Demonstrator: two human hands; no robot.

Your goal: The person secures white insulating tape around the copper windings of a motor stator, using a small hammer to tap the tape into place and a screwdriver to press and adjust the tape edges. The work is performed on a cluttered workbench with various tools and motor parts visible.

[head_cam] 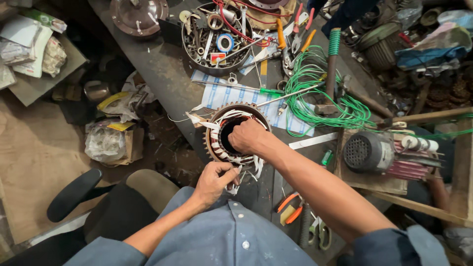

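Note:
A round motor stator (215, 132) with copper windings and white insulation strips lies at the near edge of a dark workbench (167, 79). My right hand (246, 136) is closed in a fist over the stator's central opening, pressing on the windings. My left hand (216, 180) sits just below the stator's near rim, fingers pinched on a white insulation strip (235, 181) hanging from the coil.
A round tray of tools and tape (217, 37) stands behind the stator. A coil of green wire (320, 98), a hammer (331, 64) and pliers (300, 37) lie to the right. A small grey motor (367, 151) rests on a wooden block. A chair (98, 197) stands lower left.

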